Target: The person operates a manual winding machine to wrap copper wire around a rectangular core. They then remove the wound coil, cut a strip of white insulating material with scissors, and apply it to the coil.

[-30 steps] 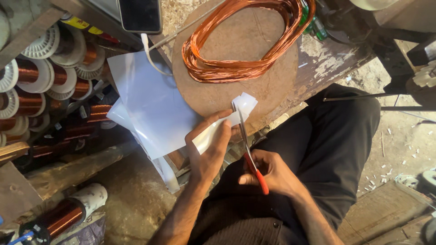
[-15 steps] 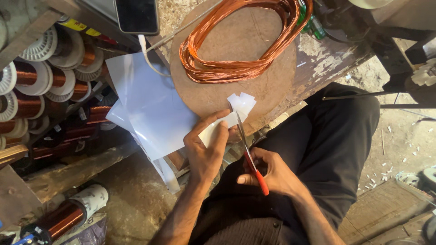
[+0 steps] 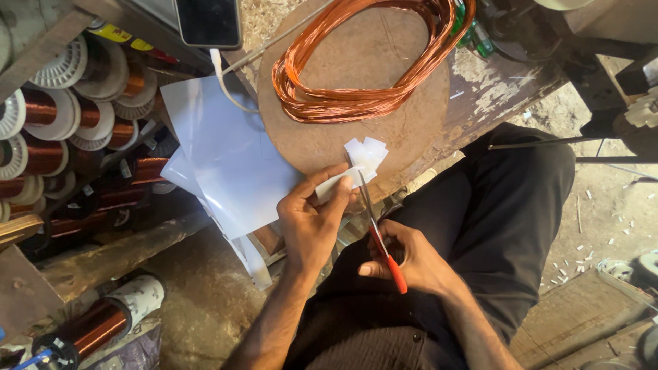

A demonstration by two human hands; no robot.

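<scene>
Pinching a small white strip of paper (image 3: 334,183), your left hand (image 3: 312,223) has its thumb on top and its fingers curled under, closed tight on it. Your right hand (image 3: 410,259) is wrapped around the red handles of the scissors (image 3: 375,229), with the fingers through or around the loops; you cannot quite see which. The thin metal blades point up and away from you and meet the strip near its far end. They look almost closed, but the view is too small to be sure.

Just past the blade tips lie a few small white cut pieces (image 3: 366,152), sitting on the near edge of a round brown board (image 3: 329,140). On the far part of that board rests a big loop of shiny copper wire (image 3: 373,65).

To your left, big white sheets (image 3: 219,157) hang off the board's side. Further left stand many spools of copper wire (image 3: 41,123) on a rack. A dark phone (image 3: 208,20) sits at the top, with a white cable (image 3: 226,85) running down from it. Your legs in black trousers (image 3: 507,205) are below your hands.
</scene>
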